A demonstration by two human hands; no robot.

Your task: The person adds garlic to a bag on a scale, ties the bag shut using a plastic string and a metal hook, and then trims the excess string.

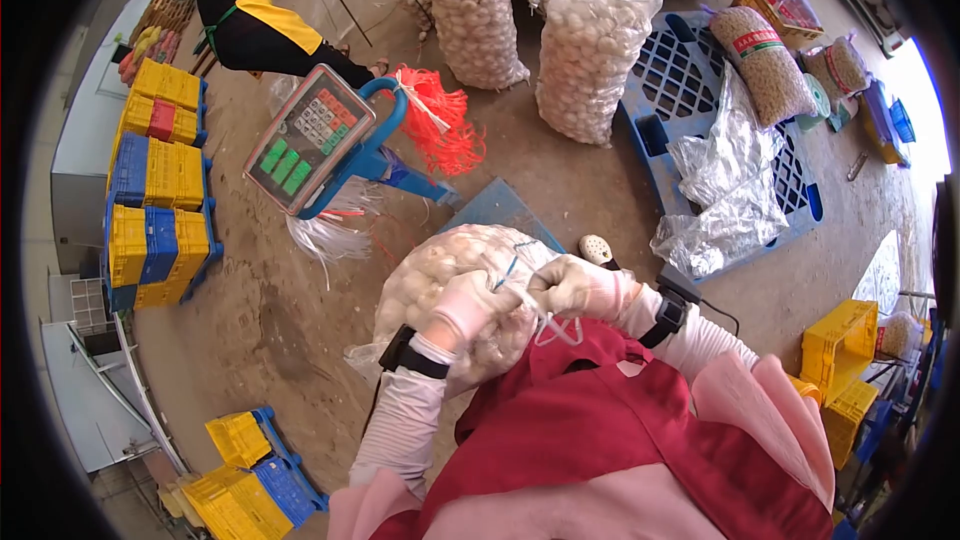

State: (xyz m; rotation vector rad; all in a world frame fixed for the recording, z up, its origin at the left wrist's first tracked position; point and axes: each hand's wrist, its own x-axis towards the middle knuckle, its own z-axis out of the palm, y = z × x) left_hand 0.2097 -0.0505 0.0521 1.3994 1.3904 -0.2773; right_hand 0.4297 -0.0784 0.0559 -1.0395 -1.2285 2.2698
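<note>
A clear plastic bag of garlic bulbs (430,265) stands in front of me, close against my apron. At its top, my left hand (468,307) in a pale glove has its fingers closed on a white plastic tie strap. Opposite it, my gloved right hand (578,287) pinches the same tie at the bag's mouth. Loose ends of the white tie strap (558,332) hang between the hands, looped over toward the apron. A thin blue strand (514,264) rises beside the left fingertips. The bag's gathered neck is partly hidden by my hands.
A platform scale with a keypad display (310,140) stands ahead, red strings (440,125) hanging from its post. Filled garlic bags (595,50) stand beyond. A blue pallet (655,175) carries plastic sheeting at right. Yellow and blue crates (160,175) are stacked left. Another person (250,5) sits at upper left.
</note>
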